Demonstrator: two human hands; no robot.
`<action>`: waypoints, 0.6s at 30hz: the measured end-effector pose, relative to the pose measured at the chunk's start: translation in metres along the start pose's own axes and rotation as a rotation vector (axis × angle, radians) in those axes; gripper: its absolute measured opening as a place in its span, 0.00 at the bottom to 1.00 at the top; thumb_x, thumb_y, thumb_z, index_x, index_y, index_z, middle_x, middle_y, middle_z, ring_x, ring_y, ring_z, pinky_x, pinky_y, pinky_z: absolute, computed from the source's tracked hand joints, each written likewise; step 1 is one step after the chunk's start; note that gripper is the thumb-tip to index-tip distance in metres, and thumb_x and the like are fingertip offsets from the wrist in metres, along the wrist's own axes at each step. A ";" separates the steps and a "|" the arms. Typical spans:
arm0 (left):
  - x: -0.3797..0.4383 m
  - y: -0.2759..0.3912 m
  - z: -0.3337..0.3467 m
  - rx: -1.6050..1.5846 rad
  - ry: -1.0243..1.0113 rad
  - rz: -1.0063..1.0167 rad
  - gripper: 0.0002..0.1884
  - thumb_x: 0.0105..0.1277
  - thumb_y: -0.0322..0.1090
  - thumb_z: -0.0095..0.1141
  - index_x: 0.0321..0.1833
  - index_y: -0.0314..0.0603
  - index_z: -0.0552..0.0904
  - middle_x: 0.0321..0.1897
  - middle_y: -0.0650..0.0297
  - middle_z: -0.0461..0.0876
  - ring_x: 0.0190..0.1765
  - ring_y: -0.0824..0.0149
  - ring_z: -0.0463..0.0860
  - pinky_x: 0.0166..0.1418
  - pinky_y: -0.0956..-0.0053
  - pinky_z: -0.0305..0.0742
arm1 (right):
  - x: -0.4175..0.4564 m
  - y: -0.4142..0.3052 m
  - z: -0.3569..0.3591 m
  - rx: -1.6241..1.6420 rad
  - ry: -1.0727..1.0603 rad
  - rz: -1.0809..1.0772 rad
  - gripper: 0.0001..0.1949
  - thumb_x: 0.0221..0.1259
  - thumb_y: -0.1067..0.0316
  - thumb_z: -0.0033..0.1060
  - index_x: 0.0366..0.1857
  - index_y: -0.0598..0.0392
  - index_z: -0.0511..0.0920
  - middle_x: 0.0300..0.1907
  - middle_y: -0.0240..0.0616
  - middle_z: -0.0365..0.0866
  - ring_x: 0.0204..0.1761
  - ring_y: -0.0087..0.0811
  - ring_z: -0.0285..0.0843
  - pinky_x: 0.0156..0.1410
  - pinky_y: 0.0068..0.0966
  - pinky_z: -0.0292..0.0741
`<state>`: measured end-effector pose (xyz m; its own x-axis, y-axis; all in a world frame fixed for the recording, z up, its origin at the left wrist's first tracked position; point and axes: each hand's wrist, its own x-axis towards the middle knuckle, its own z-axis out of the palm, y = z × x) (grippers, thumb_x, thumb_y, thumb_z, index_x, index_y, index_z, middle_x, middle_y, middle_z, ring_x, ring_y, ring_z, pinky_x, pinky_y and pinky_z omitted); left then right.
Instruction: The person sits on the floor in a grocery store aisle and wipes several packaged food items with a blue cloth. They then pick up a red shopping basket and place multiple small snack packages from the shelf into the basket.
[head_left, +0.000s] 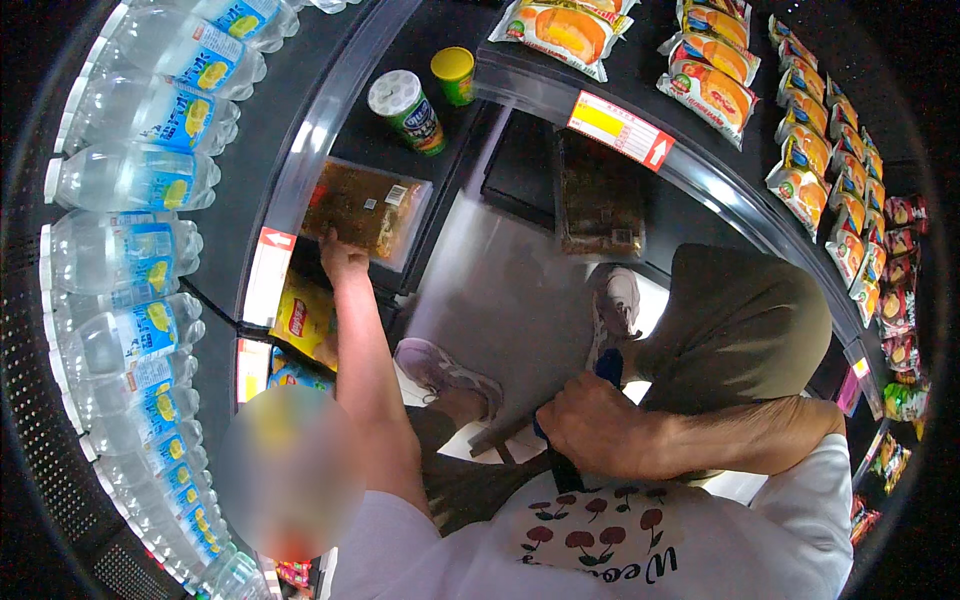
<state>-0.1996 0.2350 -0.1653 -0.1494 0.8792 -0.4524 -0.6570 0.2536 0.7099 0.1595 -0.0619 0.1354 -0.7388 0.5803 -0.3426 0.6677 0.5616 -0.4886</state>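
My left hand (345, 259) reaches to the lower shelf on the left, its fingertips on a flat clear plastic package (367, 214) of brown food with a barcode label. Whether the fingers grip it or only rest against it is hard to tell. In front of my torso, my right hand (596, 424) is closed around a blue-and-black handled object (610, 366); most of it is hidden by the fist. Beside the package stand a green Oreo canister (409, 112) and a smaller green canister with a yellow lid (453, 75). A yellow bag of Lay's chips (304, 315) lies near my left wrist.
Clear bottles (161, 176) with blue lemon labels line the left shelf. Packaged cakes (574, 34) fill the right shelf, above a clear price rail (697, 184). A similar brown package (600, 199) sits low beyond my feet. A blurred patch covers the lower left.
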 end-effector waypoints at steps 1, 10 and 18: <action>0.002 -0.001 -0.001 -0.001 0.005 -0.012 0.20 0.78 0.35 0.44 0.71 0.50 0.71 0.66 0.55 0.77 0.64 0.52 0.79 0.64 0.53 0.78 | 0.001 0.000 0.000 0.026 -0.011 0.008 0.07 0.59 0.64 0.59 0.34 0.56 0.80 0.29 0.41 0.84 0.35 0.38 0.82 0.49 0.35 0.73; 0.064 -0.001 -0.094 -0.276 -0.439 -0.275 0.20 0.78 0.35 0.39 0.71 0.51 0.72 0.66 0.56 0.77 0.65 0.52 0.78 0.63 0.51 0.78 | 0.003 -0.001 -0.006 0.098 -0.079 0.035 0.08 0.57 0.64 0.61 0.34 0.57 0.81 0.30 0.43 0.84 0.37 0.39 0.83 0.49 0.35 0.74; 0.033 -0.017 -0.017 0.097 0.289 -0.119 0.22 0.78 0.36 0.37 0.74 0.47 0.69 0.65 0.54 0.78 0.62 0.50 0.80 0.60 0.47 0.79 | 0.006 0.002 0.007 0.118 -0.045 0.090 0.08 0.55 0.63 0.64 0.32 0.56 0.80 0.30 0.43 0.84 0.36 0.39 0.83 0.48 0.36 0.74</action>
<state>-0.2058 0.2528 -0.2010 -0.2888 0.6936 -0.6600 -0.6108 0.3974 0.6848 0.1560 -0.0618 0.1266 -0.6816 0.5969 -0.4232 0.7180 0.4338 -0.5443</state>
